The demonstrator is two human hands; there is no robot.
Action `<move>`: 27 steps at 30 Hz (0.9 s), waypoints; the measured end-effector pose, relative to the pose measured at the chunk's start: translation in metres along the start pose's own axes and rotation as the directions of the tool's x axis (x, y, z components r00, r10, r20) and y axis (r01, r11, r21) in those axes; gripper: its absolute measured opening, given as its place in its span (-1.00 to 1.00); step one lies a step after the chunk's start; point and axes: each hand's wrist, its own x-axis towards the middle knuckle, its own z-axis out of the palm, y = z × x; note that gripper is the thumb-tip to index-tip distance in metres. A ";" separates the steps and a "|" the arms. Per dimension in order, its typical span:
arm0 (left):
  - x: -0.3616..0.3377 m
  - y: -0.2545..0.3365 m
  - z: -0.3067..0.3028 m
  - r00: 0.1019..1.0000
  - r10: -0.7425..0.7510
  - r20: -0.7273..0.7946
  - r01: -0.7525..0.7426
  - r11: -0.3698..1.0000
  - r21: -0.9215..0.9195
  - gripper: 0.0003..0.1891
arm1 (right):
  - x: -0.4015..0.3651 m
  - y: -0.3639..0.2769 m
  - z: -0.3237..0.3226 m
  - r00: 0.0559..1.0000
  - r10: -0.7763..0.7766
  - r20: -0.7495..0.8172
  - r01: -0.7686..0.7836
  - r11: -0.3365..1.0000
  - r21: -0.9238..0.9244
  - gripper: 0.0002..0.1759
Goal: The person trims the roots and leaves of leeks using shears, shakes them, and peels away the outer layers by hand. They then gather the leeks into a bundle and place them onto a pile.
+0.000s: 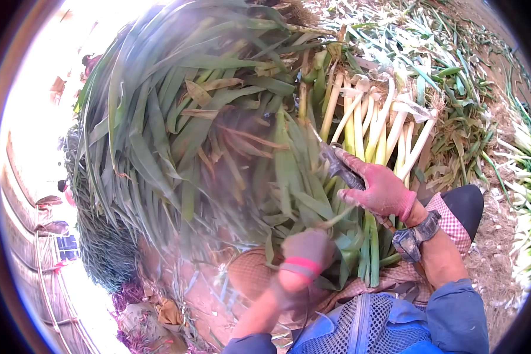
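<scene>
My right hand [379,187], in a pink glove with a watch at the wrist, is wrapped round the dark handle of a small tool [340,167]. The tool's thin metal end points up and left beside the pale leek stalks [383,127]. Lower and to the left, my left hand [308,248], in a greyish glove with a pink cuff, is blurred among the green leaves; whether its fingers hold anything cannot be made out. A large heap of long green leek leaves [153,118] fills the area beyond both hands.
Cut leaves and stalks [413,35] lie scattered at the upper right. A row of whitish stalks [528,236] runs along the right edge. Purple netting and brown cloth [170,311] lie at the lower left. My checked-cloth knees are close below the leaves.
</scene>
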 end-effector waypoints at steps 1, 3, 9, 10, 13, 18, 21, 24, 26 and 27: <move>0.004 -0.015 -0.021 0.993 0.061 0.096 -0.048 0.989 -0.140 -0.60 | 0.000 0.001 -0.001 0.999 0.052 -0.001 -0.052 0.999 -0.003 0.01; 0.023 -0.049 -0.056 0.999 -0.027 -0.036 0.014 0.947 -0.320 -0.48 | -0.001 0.012 0.002 1.000 0.028 -0.008 -0.028 1.000 0.013 0.02; 0.193 -0.144 -0.006 0.867 -0.326 -0.376 0.182 0.911 -0.371 -0.56 | -0.008 0.017 0.010 0.999 0.037 0.014 -0.038 0.997 0.071 0.05; 0.213 -0.151 0.003 0.870 -0.321 -0.374 0.177 0.912 -0.370 -0.56 | -0.011 0.019 0.014 0.999 -0.011 0.041 0.007 0.996 0.089 0.04; 0.240 -0.151 0.002 0.896 -0.426 -0.130 0.286 0.775 -0.564 -0.50 | -0.013 0.022 0.012 0.997 -0.015 0.072 0.007 0.994 0.113 0.05; 0.211 -0.124 -0.037 0.902 -0.429 -0.040 0.385 0.843 -0.376 -0.48 | -0.008 0.025 0.015 0.999 -0.029 0.038 0.025 0.992 0.120 0.07; 0.189 -0.114 -0.026 0.893 -0.433 -0.123 0.383 0.874 -0.300 -0.51 | -0.008 0.016 0.016 0.997 -0.045 0.059 0.038 0.993 0.109 0.07; 0.158 -0.105 -0.031 0.899 -0.428 -0.087 0.363 0.843 -0.397 -0.56 | -0.010 0.012 0.015 0.996 -0.050 0.075 0.038 0.987 0.156 0.06; 0.144 -0.102 -0.027 0.899 -0.428 -0.094 0.342 0.818 -0.462 -0.56 | -0.011 0.012 0.019 0.995 -0.061 0.077 0.042 0.973 0.225 0.05; 0.140 -0.100 -0.024 0.896 -0.434 -0.093 0.349 0.818 -0.457 -0.53 | -0.011 0.014 0.024 0.986 -0.148 0.079 0.128 0.968 0.217 0.06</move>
